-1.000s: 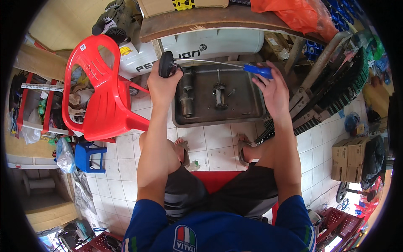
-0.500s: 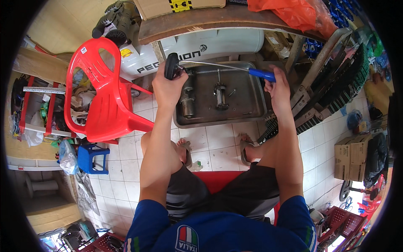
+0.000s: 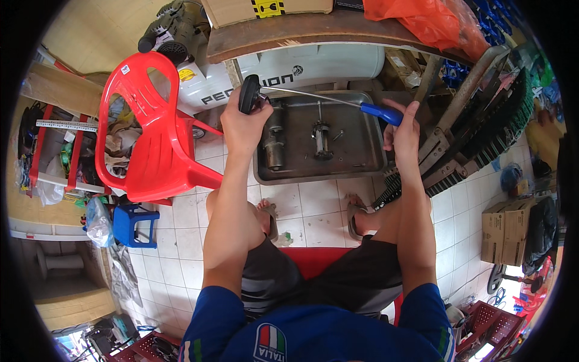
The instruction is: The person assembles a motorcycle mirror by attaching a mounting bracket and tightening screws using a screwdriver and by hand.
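Observation:
My left hand is closed around a round black part, held up over the left edge of the metal tray. A screwdriver with a blue handle and a long thin shaft reaches across to that part, its tip at or against the part's right side. The butt of the handle rests in my right hand, thumb raised and fingers loosely bent. Below, the tray bears metal cylinders on its left, a spindle-like metal assembly in the middle, and a small pin.
A red plastic chair and a blue stool stand at left. Behind the tray lies a grey tank under a wooden bench. Metal frames with green-black bristly strips lean at right, near cardboard boxes.
The screwdriver handle has tilted down a little at its right end. My right hand has loosened, its thumb now raised and fingers spread more. My left hand keeps the black part.

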Tool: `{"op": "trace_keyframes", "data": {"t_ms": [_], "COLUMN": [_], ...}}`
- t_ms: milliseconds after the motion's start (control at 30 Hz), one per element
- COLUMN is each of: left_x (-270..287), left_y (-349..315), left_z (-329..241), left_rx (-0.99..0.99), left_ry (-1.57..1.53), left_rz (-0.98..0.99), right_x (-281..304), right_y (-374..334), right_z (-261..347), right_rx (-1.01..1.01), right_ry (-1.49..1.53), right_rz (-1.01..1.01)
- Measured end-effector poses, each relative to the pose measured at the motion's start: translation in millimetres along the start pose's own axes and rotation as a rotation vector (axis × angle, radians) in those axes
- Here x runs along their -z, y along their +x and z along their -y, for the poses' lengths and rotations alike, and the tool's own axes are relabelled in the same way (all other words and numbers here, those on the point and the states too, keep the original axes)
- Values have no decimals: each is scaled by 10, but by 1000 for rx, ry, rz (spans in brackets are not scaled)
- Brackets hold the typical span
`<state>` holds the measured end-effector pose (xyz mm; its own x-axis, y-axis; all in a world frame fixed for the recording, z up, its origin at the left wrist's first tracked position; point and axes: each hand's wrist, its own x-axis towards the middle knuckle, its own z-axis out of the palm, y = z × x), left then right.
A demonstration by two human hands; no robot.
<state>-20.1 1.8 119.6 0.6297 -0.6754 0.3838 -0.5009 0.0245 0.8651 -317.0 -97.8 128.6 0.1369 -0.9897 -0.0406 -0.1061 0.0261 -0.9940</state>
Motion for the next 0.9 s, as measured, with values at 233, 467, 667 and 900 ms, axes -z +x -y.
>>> {"op": "trace_keyframes", "data": {"t_ms": [233,467,667,900], "left_x": [0,60,111,22], "left_y": [1,58,86,20], "left_z": [11,102,114,30], "left_rx": [-35,-44,-36,-17], "left_ry": [35,37,37,5], "left_rz": [-17,-65,-57,-20], "right_x": [48,101,5,-49], "right_y": [133,143,36,86], "right_z": [-140,-154,-58,-218], "right_rx": [-29,33,-19,-209], "right_ry": [173,276,428,622], "right_rz": [67,309,325,92]}}
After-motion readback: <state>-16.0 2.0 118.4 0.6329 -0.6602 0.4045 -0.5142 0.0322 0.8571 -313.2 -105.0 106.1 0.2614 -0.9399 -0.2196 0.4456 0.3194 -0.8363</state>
